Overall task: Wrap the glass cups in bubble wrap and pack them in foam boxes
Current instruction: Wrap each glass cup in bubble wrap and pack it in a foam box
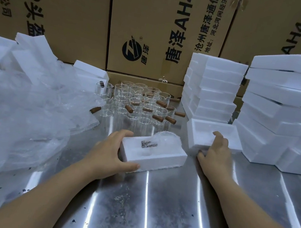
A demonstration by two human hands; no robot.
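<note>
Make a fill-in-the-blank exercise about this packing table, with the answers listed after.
1. The left hand grips the near foam box, which holds a cup wrapped in ____ wrap.
2. The right hand holds the wall of the far foam box, which has ____ inside.
3. The bare glass cups have handles coloured ____.
4. The tall foam box stacks stand on the person's ____ side.
Missing words: bubble; nothing; brown; right.

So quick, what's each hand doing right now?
Left hand: grips the packed box.
Right hand: grips the empty box by its near wall.
</note>
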